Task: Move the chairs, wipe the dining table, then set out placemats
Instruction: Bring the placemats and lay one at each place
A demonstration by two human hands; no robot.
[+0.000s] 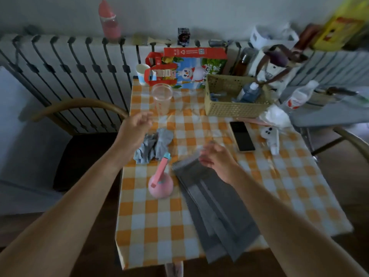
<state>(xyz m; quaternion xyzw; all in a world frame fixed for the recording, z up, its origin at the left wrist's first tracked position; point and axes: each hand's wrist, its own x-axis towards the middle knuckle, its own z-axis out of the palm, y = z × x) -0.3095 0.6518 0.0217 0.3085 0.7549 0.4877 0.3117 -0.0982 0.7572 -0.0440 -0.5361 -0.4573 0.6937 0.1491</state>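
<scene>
A counter covered with an orange-and-white checked cloth [295,188] fills the middle of the view, and both hands are blurred above it. The left hand [137,127] hovers over the counter's 10 o'clock edge with its fingers loosely curled and nothing in them, just at 12 o'clock of a crumpled grey-blue wiping rag [153,146]. The right hand [217,159] sits at the far end of a fanned stack of dark grey woven placemats [217,214]; its fingers curl over that end, but the blur hides whether they pinch the mats or only touch them. The stack runs from the counter's centre toward 5 o'clock, and its near end hangs over the counter's edge. At 9 o'clock of the mats stands a round pink bottle with a pink strap [160,186]. A black phone in a pale case [242,136] lies at 2 o'clock of the right hand. A clear plastic cup [161,98] stands toward 11 o'clock, and a beige perforated plastic basket [235,108] toward 1 o'clock. A wooden chair with a curved back and dark seat [79,158] stands against the counter's 9 o'clock side.
</scene>
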